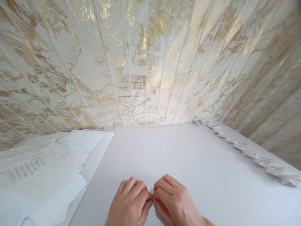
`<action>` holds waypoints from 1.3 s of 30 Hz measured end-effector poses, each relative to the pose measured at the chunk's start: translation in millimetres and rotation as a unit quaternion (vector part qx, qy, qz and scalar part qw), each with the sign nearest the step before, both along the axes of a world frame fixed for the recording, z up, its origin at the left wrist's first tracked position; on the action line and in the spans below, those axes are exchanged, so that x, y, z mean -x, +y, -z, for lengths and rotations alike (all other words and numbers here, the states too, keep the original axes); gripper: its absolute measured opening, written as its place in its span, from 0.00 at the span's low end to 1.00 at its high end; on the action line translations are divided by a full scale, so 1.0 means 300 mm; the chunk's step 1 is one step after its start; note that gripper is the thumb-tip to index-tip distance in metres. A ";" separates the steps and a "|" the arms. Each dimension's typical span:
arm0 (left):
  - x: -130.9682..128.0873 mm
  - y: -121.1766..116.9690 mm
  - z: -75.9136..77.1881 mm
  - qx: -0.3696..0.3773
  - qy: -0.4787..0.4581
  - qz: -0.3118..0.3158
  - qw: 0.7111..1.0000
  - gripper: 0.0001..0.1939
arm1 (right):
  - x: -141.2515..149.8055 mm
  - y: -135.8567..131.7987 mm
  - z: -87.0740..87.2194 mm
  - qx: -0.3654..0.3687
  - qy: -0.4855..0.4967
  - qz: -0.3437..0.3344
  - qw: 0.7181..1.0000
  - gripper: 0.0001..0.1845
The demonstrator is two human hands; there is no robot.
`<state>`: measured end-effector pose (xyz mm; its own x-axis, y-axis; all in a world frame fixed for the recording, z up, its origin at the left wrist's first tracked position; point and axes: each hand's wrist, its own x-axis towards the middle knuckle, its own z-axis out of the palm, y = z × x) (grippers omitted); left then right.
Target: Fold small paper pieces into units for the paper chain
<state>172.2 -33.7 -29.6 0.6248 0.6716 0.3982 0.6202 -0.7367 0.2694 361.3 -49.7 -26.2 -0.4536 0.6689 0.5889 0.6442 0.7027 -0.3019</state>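
Near the front edge of the view, my left hand point(132, 201) and my right hand point(172, 199) meet with their fingers curled. Both pinch a small whitish piece of paper point(151, 190) between thumbs and forefingers. Only a sliver of it shows between the fingertips, with faint dark marks on it. The rest is hidden behind the fingers, so its shape cannot be made out. Both hands are just above the white table point(152, 150).
Several small folded paper figures point(256, 160) stand in a row along the table's right edge. Loose paper sheets point(44, 182), some printed, are piled at the left. A white and gold patterned wall point(145, 78) rises behind the table.
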 end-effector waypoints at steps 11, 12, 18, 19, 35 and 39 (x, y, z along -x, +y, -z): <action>-0.037 0.003 -0.055 0.155 -0.006 -0.091 0.984 0.07 | 0.005 -0.004 -0.048 0.201 0.064 0.054 0.976 0.12; -0.040 0.005 -0.059 0.163 -0.008 -0.094 0.982 0.07 | 0.005 0.001 -0.057 0.228 0.068 0.066 0.969 0.12; -0.045 0.001 -0.051 0.150 -0.024 -0.099 0.983 0.07 | -0.007 0.027 -0.090 0.337 0.079 0.094 0.933 0.10; -0.045 -0.002 -0.045 0.137 -0.030 -0.099 0.985 0.08 | -0.009 0.028 -0.090 0.342 0.083 0.094 0.931 0.10; -0.048 0.008 -0.033 0.139 -0.056 -0.127 0.981 0.08 | 0.005 0.036 -0.093 0.349 0.039 0.104 0.931 0.11; -0.049 0.016 -0.064 0.173 -0.023 -0.106 0.979 0.06 | -0.009 0.045 -0.106 0.356 0.035 0.099 0.929 0.08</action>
